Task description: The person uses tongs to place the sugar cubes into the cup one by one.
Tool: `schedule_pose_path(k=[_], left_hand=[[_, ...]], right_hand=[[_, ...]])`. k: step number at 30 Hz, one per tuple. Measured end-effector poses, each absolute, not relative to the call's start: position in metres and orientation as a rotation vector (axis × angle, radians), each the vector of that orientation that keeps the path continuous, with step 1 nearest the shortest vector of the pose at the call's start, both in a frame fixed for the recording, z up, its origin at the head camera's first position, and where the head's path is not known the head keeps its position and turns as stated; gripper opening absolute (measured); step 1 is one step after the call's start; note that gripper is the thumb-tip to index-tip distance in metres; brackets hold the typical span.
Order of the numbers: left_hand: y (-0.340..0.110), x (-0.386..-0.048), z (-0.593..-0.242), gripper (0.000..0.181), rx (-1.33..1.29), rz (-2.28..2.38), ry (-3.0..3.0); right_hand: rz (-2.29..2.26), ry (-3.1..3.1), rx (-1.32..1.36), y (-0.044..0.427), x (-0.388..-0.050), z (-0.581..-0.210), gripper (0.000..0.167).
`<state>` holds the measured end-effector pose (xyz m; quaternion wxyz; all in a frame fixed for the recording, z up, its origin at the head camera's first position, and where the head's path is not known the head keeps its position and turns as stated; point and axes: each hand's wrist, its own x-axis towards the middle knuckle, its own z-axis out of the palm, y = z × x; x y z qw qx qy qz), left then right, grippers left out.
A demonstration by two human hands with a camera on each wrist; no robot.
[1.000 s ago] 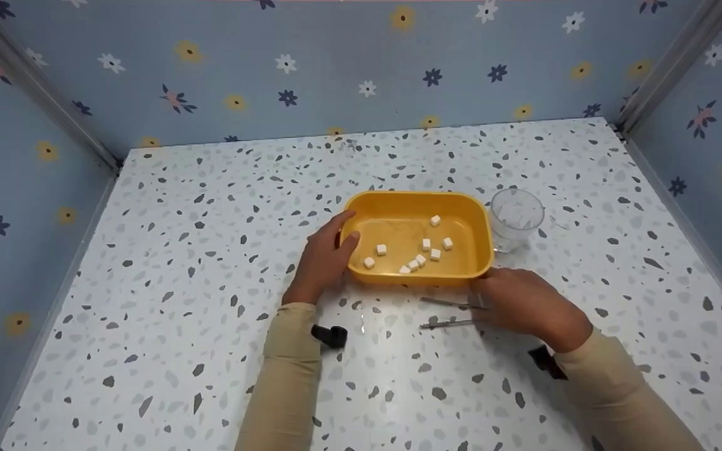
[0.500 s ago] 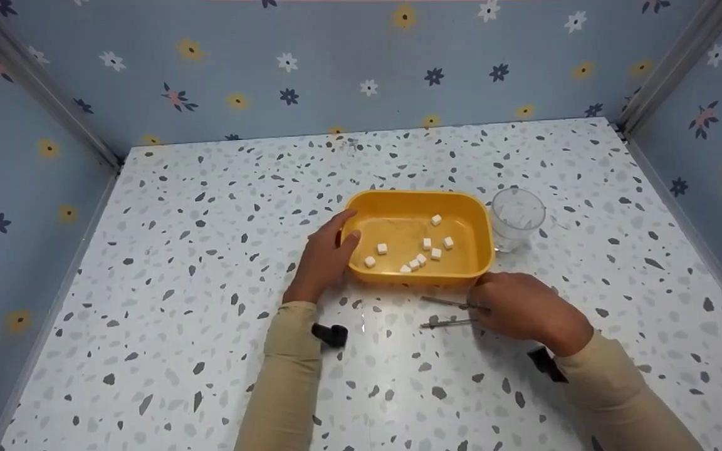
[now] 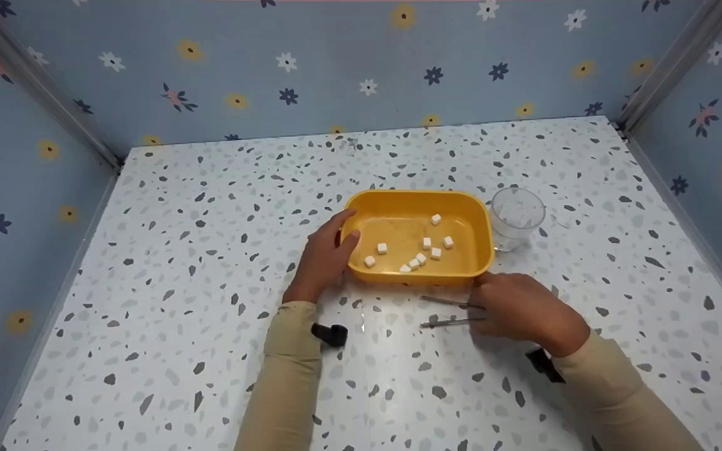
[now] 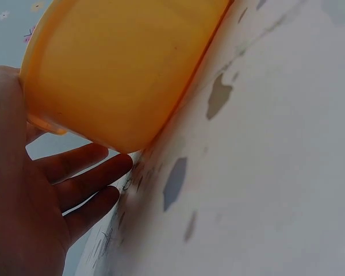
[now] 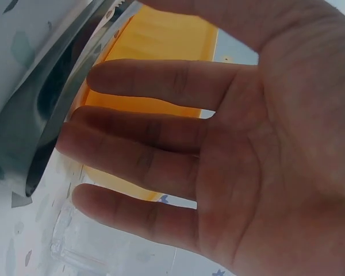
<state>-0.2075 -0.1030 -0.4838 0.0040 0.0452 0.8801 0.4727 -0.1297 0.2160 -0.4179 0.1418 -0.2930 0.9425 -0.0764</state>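
Nearest, on the desk (image 3: 210, 282) in front of the box, the tongs (image 5: 17, 135) lie with their two tips apart and pointing left. The right hand (image 3: 521, 307) is over their bent end, close by the box's near right corner; in its wrist view the fingers are straight and spread, tips right at the metal, though whether they touch it is hard to tell. At the box's left end, the left hand (image 3: 323, 254) pinches the rim, thumb over the edge, the other fingers loosely extended below.

The box (image 3: 398, 228) sits on the desk between the two hands. Inside it lie nine white cubes (image 3: 427, 243), three of them in a short row by the near wall. Just beside the box's right end stands a glass (image 3: 517, 216), and well beyond the box is the flowered wall (image 3: 329, 69).

The step in hand appears to be steadying the box while reaching for the tongs. The next move likely calls for the right hand to close on them while the left hand holds the box firm.
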Motion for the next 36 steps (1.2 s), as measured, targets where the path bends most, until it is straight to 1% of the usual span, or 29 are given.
schedule_pose_path(k=[11, 24, 31, 36], left_hand=[[-0.102, -0.207, -0.485, 0.050, 0.146, 1.494, 2.756], [-0.103, -0.207, -0.483, 0.050, 0.134, 1.499, 2.743], [-0.103, -0.208, -0.482, 0.048, 0.115, 1.530, 2.719], [-0.102, -0.207, -0.482, 0.049, 0.092, 1.503, 2.718]], right_hand=[[-0.078, 2.791, -0.840, 0.208, -0.127, -0.423, 0.014], [-0.045, 2.813, -0.828, 0.204, -0.126, -0.424, 0.011], [-0.064, 2.839, -0.897, 0.204, -0.127, -0.426, 0.011], [-0.069, 2.815, -0.877, 0.206, -0.127, -0.427, 0.009]])
